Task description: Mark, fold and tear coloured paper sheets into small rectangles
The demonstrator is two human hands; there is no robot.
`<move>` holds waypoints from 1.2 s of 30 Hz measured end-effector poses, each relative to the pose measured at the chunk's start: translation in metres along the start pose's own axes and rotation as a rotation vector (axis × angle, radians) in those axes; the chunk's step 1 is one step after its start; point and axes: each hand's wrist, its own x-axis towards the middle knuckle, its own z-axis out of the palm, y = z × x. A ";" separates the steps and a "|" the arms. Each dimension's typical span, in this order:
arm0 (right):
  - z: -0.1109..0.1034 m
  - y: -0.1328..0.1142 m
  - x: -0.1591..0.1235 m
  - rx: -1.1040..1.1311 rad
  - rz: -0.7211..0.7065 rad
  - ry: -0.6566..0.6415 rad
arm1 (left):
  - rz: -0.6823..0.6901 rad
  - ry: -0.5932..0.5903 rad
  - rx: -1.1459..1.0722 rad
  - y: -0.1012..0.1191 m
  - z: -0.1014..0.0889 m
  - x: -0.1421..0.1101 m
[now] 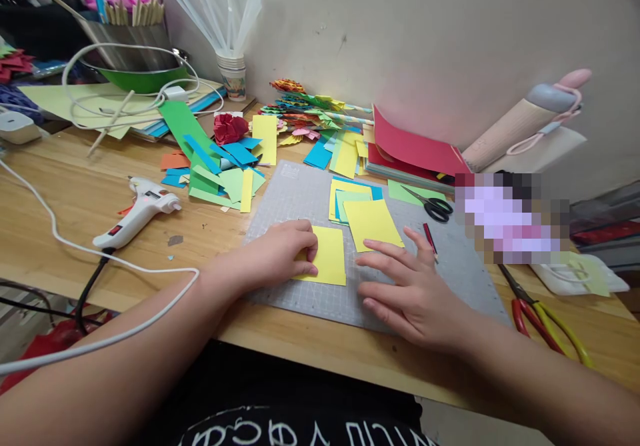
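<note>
My left hand (287,251) has its fingers curled over the left part of a yellow paper rectangle (327,257), which lies flat on the grey cutting mat (295,193). My right hand (405,286) is open with its fingers spread above the mat. One fingertip reaches the lower edge of another yellow paper piece (374,223); whether it presses there I cannot tell. That piece partly covers a small stack of yellow, blue and pale green papers (343,196). A dark red pencil (429,236) and black-handled scissors (434,206) lie beyond my right hand.
To the left rests a white glue gun (140,209) with its cord. Coloured paper strips (215,176), a red paper flower (231,128) and a cup of clear sticks (233,76) are behind. Red-and-yellow-handled pliers (540,319) lie at the right, near a blurred patch. A white cable (125,259) crosses over my left arm.
</note>
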 end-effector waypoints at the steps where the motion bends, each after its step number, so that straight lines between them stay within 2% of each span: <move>1: 0.001 -0.003 0.002 0.036 0.006 0.017 | -0.001 0.003 0.004 0.001 0.000 0.000; 6: 0.019 -0.017 0.011 0.151 -0.011 -0.040 | 0.014 0.017 0.065 0.013 -0.003 -0.012; 12: 0.026 -0.016 0.011 0.194 0.005 -0.026 | 0.228 0.019 0.430 0.025 -0.009 -0.041; 15: 0.025 -0.015 0.011 0.204 0.008 -0.025 | 0.264 -0.009 0.552 0.022 -0.009 -0.051; 22: 0.027 -0.016 0.011 0.222 0.012 -0.026 | 0.274 -0.059 0.564 0.016 -0.012 -0.052; 29: 0.026 -0.015 0.012 0.237 0.021 -0.018 | 0.259 -0.004 0.570 -0.002 -0.014 -0.065; 36: 0.027 -0.014 0.012 0.241 0.014 -0.018 | 0.170 0.079 0.602 -0.006 -0.018 -0.084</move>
